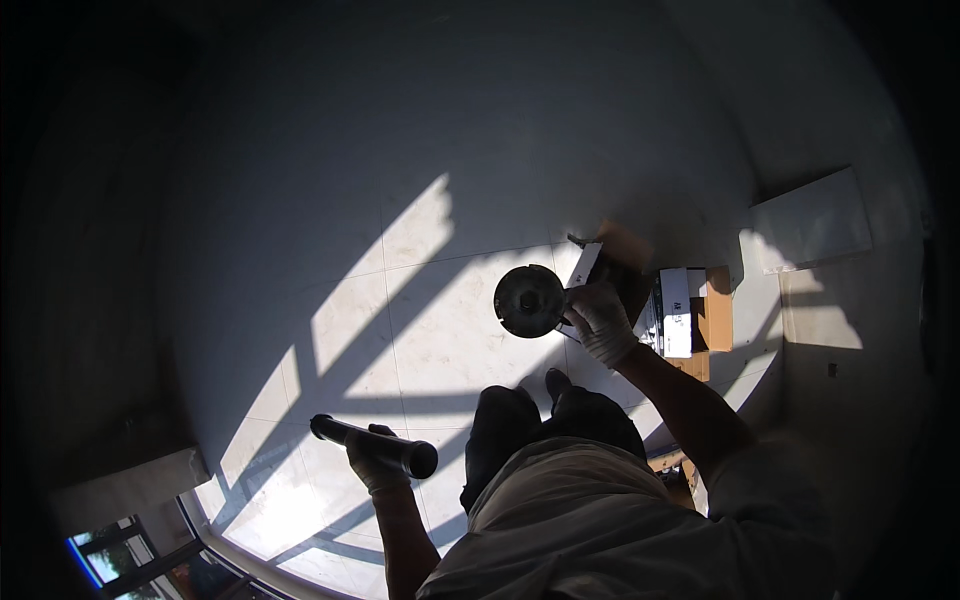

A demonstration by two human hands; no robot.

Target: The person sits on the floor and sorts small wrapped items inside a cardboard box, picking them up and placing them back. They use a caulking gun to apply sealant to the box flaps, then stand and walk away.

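Note:
My left hand point(374, 472), in a pale work glove, is wrapped round a dark cylindrical tube point(398, 454). The tube lies aslant, its wider round end toward my body. On the other side, my right hand point(603, 326), also gloved, grips the edge of a round dark disc point(530, 300) with a raised hub at its centre. The disc hangs in front of me above the floor, and its face has small notches at the rim. A thin rod-like piece shows under my right fingers; whether it belongs to the disc I cannot tell.
An open cardboard box point(718, 308) with a white printed carton point(676, 312) stands right of my right hand. Another open box point(622, 250) is just beyond it. A pale panel point(815, 220) leans at the right wall. Sunlit tiled floor point(420, 345) spreads ahead; a window point(115, 555) is at lower left.

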